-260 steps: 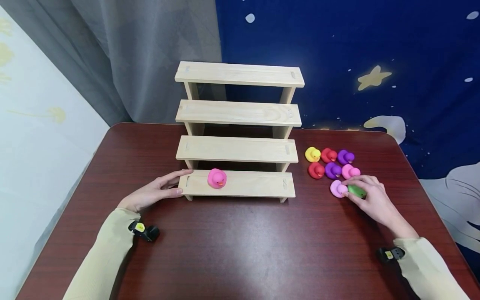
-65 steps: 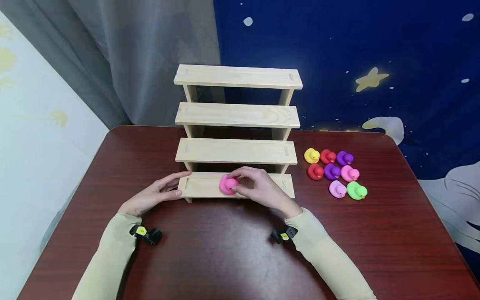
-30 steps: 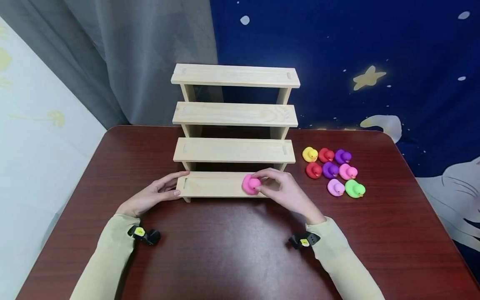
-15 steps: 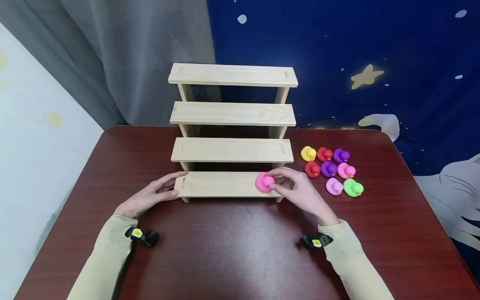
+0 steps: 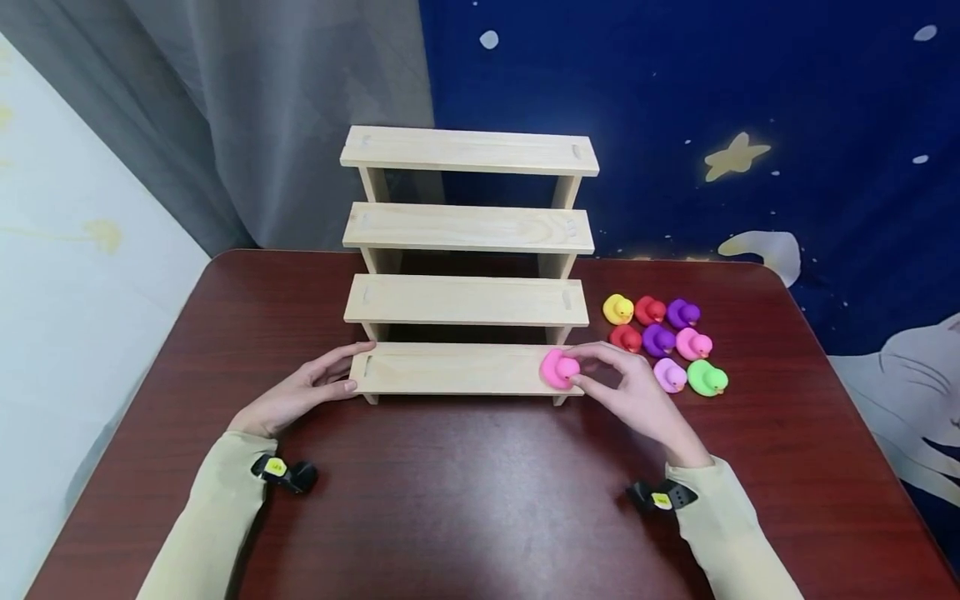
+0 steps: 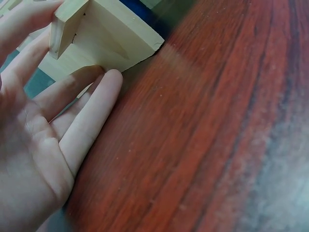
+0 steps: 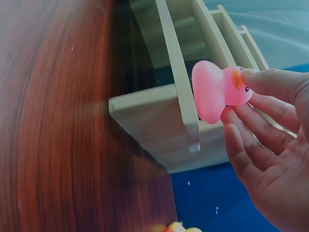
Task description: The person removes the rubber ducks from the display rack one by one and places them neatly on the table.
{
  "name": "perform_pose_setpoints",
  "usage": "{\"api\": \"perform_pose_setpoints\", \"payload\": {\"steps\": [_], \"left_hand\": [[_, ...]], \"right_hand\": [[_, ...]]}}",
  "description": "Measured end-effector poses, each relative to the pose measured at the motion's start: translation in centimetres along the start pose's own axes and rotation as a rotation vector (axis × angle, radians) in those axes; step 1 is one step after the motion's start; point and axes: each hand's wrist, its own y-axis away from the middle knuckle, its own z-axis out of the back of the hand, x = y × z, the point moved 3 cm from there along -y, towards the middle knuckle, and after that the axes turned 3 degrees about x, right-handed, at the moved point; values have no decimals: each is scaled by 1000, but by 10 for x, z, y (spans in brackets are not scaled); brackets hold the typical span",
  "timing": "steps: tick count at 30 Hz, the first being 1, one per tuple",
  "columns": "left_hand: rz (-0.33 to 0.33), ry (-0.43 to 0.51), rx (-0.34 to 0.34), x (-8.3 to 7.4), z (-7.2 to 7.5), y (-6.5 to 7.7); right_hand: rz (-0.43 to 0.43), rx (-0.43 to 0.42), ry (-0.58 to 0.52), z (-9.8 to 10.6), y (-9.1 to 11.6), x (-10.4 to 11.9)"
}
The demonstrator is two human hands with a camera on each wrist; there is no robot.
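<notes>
My right hand (image 5: 637,396) pinches a pink rubber duck (image 5: 558,369) between thumb and fingers at the right end of the lowest step of a pale wooden tiered rack (image 5: 450,368). In the right wrist view, the thumb lies by the orange beak of the duck (image 7: 207,92), whose base is close against the step board. At the rack's left end, my left hand (image 5: 296,392) holds the lowest step, thumb at the front corner and a finger at the back. Its other fingers reach along the side panel (image 6: 113,41) in the left wrist view.
Right of the rack, several rubber ducks stand grouped on the dark red wooden table (image 5: 465,500): a yellow duck (image 5: 618,309), red, purple and pink ones, and a green duck (image 5: 707,378). A grey curtain (image 5: 300,108) and a blue starry cloth (image 5: 645,100) hang behind.
My right hand, first over the ducks at the right, came to the pink duck on the lowest step. It has moved the duck rightward along that step to its right end. The left hand stays put.
</notes>
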Motion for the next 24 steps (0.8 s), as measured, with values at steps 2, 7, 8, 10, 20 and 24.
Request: {"api": "perform_pose_setpoints", "payload": {"steps": [2,7,8,10,20,24], "left_hand": [[-2,-5,-3,1,0,0],[-6,6,-2,3,0,1],[-8,7,0,4,-1,1],[-7,5,-3,3,-1,0],[-20,0,7,-1,-2,-1],[-18,-2,-4,0,-1,0]], "right_hand": [[-16,-14,0,3,4,-3],[-63,-51,38,10,13,-8],[-70,-58,46,12,15,-9],[-75,-68,60,15,17,-12],[-112,-118,105,33,34,-55],[-119,-119,167,39,37,-58]]}}
